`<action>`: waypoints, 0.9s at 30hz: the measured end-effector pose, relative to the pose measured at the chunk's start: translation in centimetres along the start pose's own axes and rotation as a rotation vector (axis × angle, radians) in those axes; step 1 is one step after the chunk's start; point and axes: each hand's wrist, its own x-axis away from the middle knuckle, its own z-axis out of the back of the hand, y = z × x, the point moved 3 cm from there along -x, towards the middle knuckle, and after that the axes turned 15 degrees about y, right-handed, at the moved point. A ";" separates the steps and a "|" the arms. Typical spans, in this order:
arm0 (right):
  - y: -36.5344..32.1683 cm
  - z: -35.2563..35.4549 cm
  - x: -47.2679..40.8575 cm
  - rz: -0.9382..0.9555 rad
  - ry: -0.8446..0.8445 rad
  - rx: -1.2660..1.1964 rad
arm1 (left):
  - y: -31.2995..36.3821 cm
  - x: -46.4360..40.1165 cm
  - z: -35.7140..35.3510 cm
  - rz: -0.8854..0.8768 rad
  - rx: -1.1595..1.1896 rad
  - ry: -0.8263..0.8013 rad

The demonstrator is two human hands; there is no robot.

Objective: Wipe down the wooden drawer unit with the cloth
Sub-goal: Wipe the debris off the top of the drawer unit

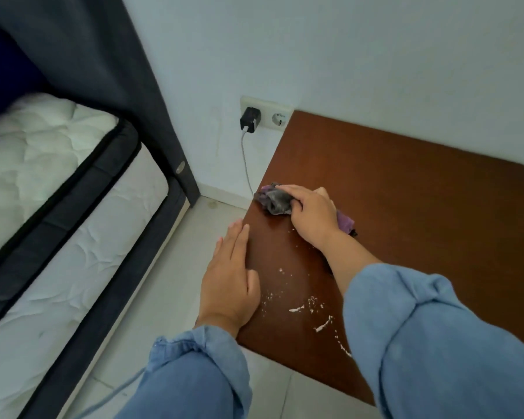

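Drawer unit (406, 207) is standing against the white wall (375, 55), seen from above so only its brown wooden top is showing; drawers themselves are out of view. Bed (58, 176) is lying well to its left, across bare floor (170, 267).

Right hand (310, 211) is gripping the cloth (274, 201), fingers curled over the bunched grey-purple fabric and pressing it onto the top near the left edge. Left hand (230, 276) is lying flat along that same edge, fingers straight and together, holding nothing.

White crumbs (306, 309) are sitting on the near part of the top, beside the left hand and apart from the cloth.

Risks, as judged: a stroke toward the left edge is likely pushing debris onto the floor unless the flat hand catches it. Charger cable (246, 158) is hanging just beside the cloth's corner; an overshoot could snag it. The bunched cloth is covering little area, so streaks may remain.
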 end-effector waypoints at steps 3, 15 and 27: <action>0.3 -0.4 -0.3 -0.013 -0.034 -0.013 | -0.4 2.9 1.1 0.057 -0.082 -0.001; 0.2 -1.3 1.5 -0.061 0.048 0.019 | -0.6 3.3 0.8 0.130 -0.012 0.074; -4.3 -1.3 11.8 0.057 0.039 0.039 | -1.0 4.8 2.4 0.086 0.188 0.105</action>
